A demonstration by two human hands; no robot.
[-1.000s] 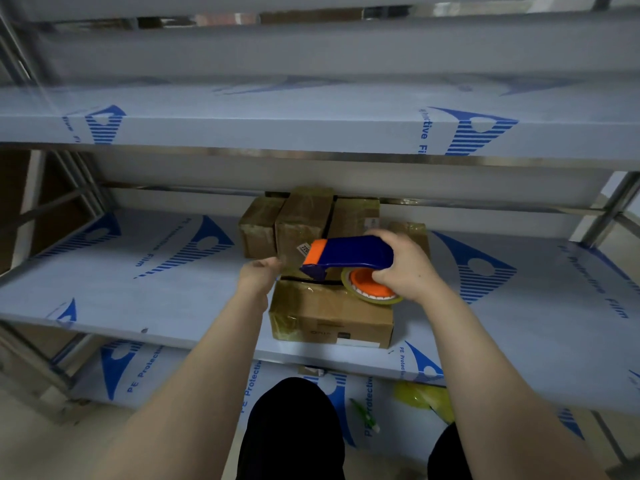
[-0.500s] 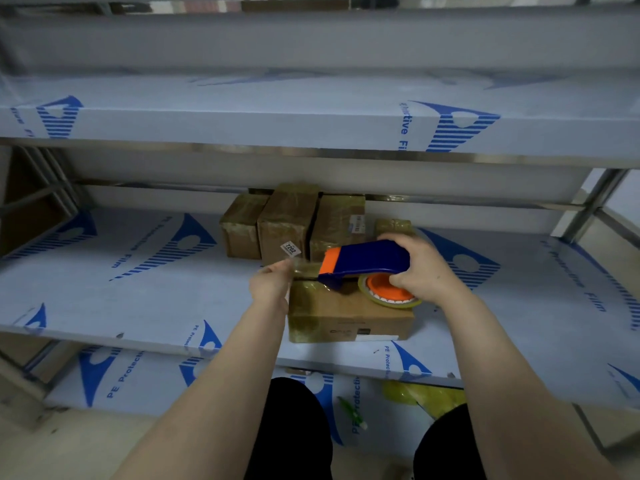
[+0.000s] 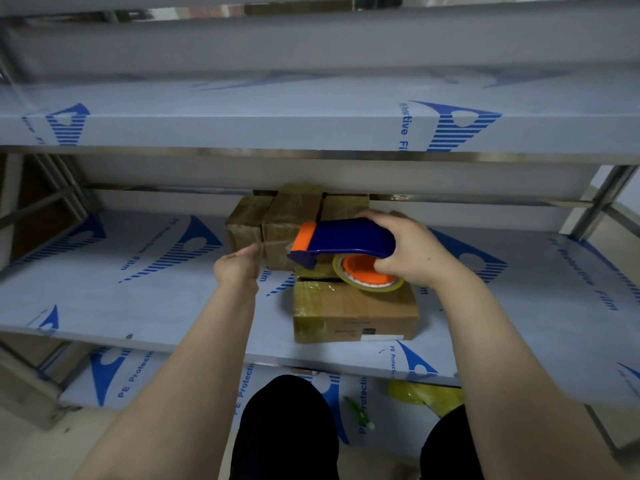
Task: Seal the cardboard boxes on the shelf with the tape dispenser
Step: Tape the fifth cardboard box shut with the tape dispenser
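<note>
Status: right grip (image 3: 405, 251) (bare hand) is wrapped round the rear of the tape dispenser (image 3: 346, 237), thumb on the near side, fingers over the top. The dispenser is a blue body with an orange nose, held roughly level with the nose pointing left. It sits over the far left part of the front box (image 3: 353, 306). The tape roll (image 3: 367, 271), orange core with yellowish clear tape, hangs under the body, low over the box top. Contact can't be confirmed from this angle.

Left grip (image 3: 239, 268) is curled, fingertips pinching the free end of a tape strip (image 3: 273, 244). The strip runs about level from that pinch to the dispenser nose. The pinch sits left of the box, above the middle shelf (image 3: 138, 289), not touching the box.

The front box lies flat near the front edge of the middle shelf. Glossy tape covers its left end. A dark slot shows in the top face just under the dispenser nose. The front face carries small dark print and a white label.

Back boxes (image 3: 294, 216): three visible, upright, packed side by side against the rear of the same shelf, directly behind the dispenser. All have a shiny tape wrap.

Shelving is metal frame, decks covered in blue-printed protective film. Upper shelf (image 3: 242, 126) overhangs the work area. Lower shelf (image 3: 138, 375) holds a small green-and-white item (image 3: 360, 412) and a yellow translucent bundle (image 3: 426, 396), both too blurred to identify. Dark-trousered knees (image 3: 287, 427) show at the bottom of the view.
</note>
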